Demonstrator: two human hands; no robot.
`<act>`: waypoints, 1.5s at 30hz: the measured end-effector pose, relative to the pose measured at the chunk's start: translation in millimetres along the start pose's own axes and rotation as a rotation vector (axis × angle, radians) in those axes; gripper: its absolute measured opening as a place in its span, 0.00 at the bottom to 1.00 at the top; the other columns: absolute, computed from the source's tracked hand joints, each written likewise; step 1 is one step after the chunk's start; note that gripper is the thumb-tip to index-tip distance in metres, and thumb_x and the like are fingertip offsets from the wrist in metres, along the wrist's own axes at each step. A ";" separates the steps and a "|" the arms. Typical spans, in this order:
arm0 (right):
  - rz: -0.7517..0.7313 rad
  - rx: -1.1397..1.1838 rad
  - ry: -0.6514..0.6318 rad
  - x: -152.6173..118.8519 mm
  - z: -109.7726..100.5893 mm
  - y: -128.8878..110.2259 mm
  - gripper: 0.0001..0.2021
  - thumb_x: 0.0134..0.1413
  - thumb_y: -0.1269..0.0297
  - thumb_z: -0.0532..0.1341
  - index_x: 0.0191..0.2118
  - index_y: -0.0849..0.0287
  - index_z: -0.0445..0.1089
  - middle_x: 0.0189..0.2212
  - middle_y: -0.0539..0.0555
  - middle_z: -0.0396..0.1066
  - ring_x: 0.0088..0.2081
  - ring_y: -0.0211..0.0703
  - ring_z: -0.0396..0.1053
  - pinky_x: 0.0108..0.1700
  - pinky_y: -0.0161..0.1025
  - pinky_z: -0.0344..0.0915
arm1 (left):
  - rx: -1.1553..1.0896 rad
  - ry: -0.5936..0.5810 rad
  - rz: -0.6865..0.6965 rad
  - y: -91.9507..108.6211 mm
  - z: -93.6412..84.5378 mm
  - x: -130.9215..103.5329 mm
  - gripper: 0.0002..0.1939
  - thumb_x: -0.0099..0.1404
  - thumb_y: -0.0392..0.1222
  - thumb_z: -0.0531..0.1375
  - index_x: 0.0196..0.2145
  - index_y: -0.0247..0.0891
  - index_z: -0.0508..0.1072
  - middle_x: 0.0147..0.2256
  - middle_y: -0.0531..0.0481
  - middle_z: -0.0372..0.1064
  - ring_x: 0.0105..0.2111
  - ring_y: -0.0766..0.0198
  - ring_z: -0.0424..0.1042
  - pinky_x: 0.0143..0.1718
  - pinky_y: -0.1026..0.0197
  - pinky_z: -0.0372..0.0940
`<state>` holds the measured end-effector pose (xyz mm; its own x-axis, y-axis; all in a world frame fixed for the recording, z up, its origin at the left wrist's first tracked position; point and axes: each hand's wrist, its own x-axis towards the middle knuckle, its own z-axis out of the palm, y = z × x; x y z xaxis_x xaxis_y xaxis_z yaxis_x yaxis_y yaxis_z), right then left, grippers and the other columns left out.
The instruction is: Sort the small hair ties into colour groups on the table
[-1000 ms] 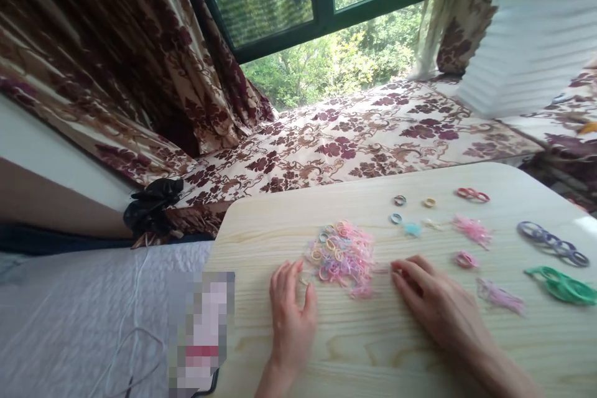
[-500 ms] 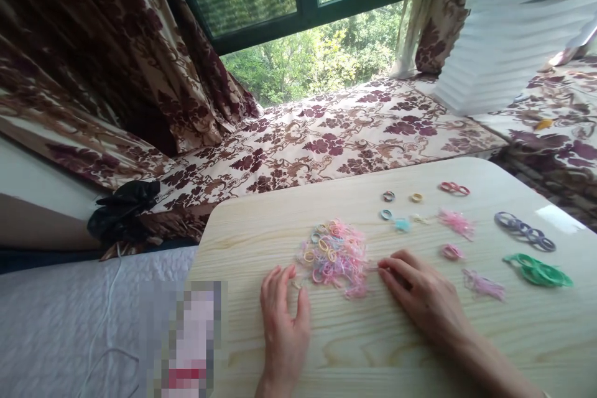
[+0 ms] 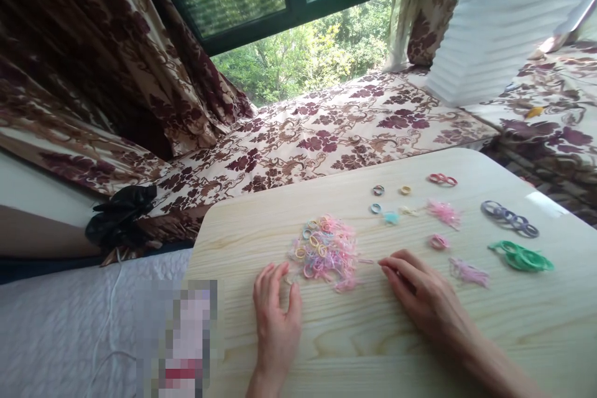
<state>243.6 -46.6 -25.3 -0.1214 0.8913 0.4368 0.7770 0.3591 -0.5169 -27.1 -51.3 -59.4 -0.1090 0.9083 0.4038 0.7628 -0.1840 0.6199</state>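
Note:
A loose heap of small pastel hair elastics (image 3: 329, 252), pink, lilac, blue and yellow, lies on the pale wooden table (image 3: 354, 354). At the heap's lower left rests my left hand (image 3: 278, 314), its thumb and fingers apart around a pale elastic (image 3: 293, 278) by the tips. My right hand (image 3: 422, 289) is to the right of the heap, with thumb and forefinger pinched at the end of a thin pinkish elastic (image 3: 367, 261) that stretches out from the heap's edge. The other fingers of that hand are curled under.
Sorted small groups sit on the right: pink elastics (image 3: 444, 214), lilac elastics (image 3: 469, 272), green bands (image 3: 522, 257), purple rings (image 3: 509, 219) and red rings (image 3: 443, 180). A light blue bunch (image 3: 390, 217) lies near several single rings. A floral-covered ledge (image 3: 317, 137) borders the table's far side.
The whole view has shifted slightly, so the table sits a little further left. The pinkish elastic now shows more clearly between the heap and my right fingertips. My left hand stays beside the heap.

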 end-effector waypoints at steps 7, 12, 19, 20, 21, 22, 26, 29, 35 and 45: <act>-0.089 -0.087 0.016 -13.5 -4.0 1.6 0.12 0.65 0.65 0.53 0.42 0.54 0.74 0.34 0.53 0.74 0.33 0.38 0.73 0.36 0.34 0.68 | 0.027 0.005 0.031 -2.0 1.4 -0.2 0.13 0.68 0.40 0.55 0.50 0.40 0.69 0.47 0.42 0.70 0.54 0.50 0.65 0.56 0.41 0.62; -0.077 -0.174 -0.027 -3.4 -1.6 -2.0 0.14 0.66 0.65 0.51 0.44 0.54 0.74 0.33 0.53 0.73 0.31 0.38 0.72 0.33 0.35 0.67 | 0.030 0.009 0.041 -2.3 1.5 -0.2 0.13 0.68 0.40 0.55 0.50 0.40 0.69 0.47 0.42 0.71 0.54 0.51 0.65 0.56 0.41 0.62; -0.138 -0.194 -0.044 -1.7 0.4 -2.5 0.14 0.65 0.66 0.51 0.43 0.53 0.75 0.31 0.53 0.71 0.30 0.39 0.70 0.32 0.36 0.67 | 0.037 0.017 0.105 -2.6 1.6 1.6 0.10 0.68 0.38 0.56 0.46 0.42 0.72 0.44 0.46 0.72 0.53 0.52 0.66 0.55 0.43 0.63; -0.136 -0.174 -0.038 -2.8 -0.2 -1.5 0.13 0.65 0.65 0.52 0.42 0.54 0.75 0.32 0.53 0.71 0.30 0.39 0.70 0.33 0.35 0.67 | 0.035 0.018 0.107 -2.0 1.3 1.9 0.10 0.68 0.38 0.56 0.45 0.42 0.73 0.44 0.46 0.73 0.53 0.52 0.66 0.55 0.44 0.63; -0.129 -0.149 -0.034 -3.7 -0.9 -0.4 0.13 0.65 0.65 0.52 0.42 0.54 0.74 0.33 0.53 0.71 0.31 0.38 0.71 0.33 0.35 0.67 | 0.033 0.018 0.109 -1.3 0.8 2.2 0.10 0.68 0.38 0.56 0.45 0.42 0.73 0.43 0.46 0.73 0.53 0.52 0.66 0.55 0.44 0.63; -0.115 -0.122 -0.030 -4.3 -1.7 0.8 0.12 0.65 0.65 0.52 0.42 0.54 0.74 0.33 0.53 0.72 0.32 0.38 0.71 0.34 0.34 0.68 | 0.030 0.018 0.107 -0.6 0.4 2.4 0.09 0.67 0.38 0.56 0.44 0.42 0.73 0.43 0.46 0.73 0.53 0.52 0.66 0.55 0.44 0.63; -0.022 -0.077 -0.032 -3.6 -5.4 4.3 0.12 0.65 0.64 0.52 0.40 0.53 0.74 0.35 0.52 0.73 0.34 0.38 0.73 0.35 0.34 0.68 | 0.025 0.003 0.089 1.6 -1.3 2.8 0.10 0.68 0.38 0.56 0.44 0.41 0.73 0.43 0.45 0.73 0.54 0.52 0.66 0.57 0.43 0.62; 0.019 -0.095 -0.067 -0.1 -7.5 4.3 0.12 0.65 0.62 0.53 0.38 0.54 0.74 0.35 0.52 0.74 0.33 0.38 0.73 0.34 0.34 0.68 | 0.018 -0.008 0.077 2.7 -2.2 2.5 0.09 0.68 0.38 0.56 0.44 0.41 0.73 0.44 0.44 0.72 0.54 0.51 0.66 0.57 0.43 0.62; 0.042 -0.117 -0.145 8.8 -6.0 1.6 0.12 0.63 0.62 0.53 0.37 0.53 0.74 0.33 0.51 0.74 0.31 0.38 0.72 0.32 0.35 0.66 | 0.015 -0.009 0.073 5.2 -3.0 3.1 0.09 0.67 0.38 0.56 0.43 0.41 0.73 0.44 0.45 0.72 0.54 0.52 0.66 0.57 0.43 0.62; 0.020 -0.183 -0.198 11.8 -1.2 -0.2 0.15 0.66 0.63 0.49 0.32 0.55 0.70 0.30 0.51 0.71 0.29 0.37 0.69 0.32 0.36 0.62 | 0.021 -0.006 0.094 1.7 -2.6 1.6 0.09 0.67 0.38 0.56 0.44 0.41 0.73 0.44 0.45 0.72 0.54 0.52 0.65 0.57 0.44 0.61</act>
<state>242.7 -36.5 -19.2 -0.2098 0.9409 0.2657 0.8771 0.3012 -0.3741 -27.6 -51.1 -55.9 -0.0325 0.8899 0.4550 0.7828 -0.2604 0.5652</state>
